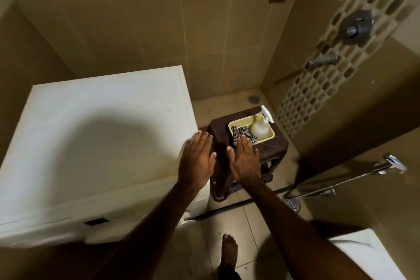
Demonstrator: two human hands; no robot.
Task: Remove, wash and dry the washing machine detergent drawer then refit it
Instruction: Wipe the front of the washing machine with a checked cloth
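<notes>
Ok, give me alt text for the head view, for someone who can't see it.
Both hands, left and right, are held out flat and empty between a white washing machine and a brown stool. The stool carries a yellow basket holding a checked cloth and pump bottle.

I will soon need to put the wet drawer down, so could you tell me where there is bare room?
The washing machine top is bare from the wall to its front edge. On the brown stool, only the near strip below the yellow basket is bare. The basket is crowded with a checked cloth and pump bottle. Floor tiles before the stool are bare.
</notes>
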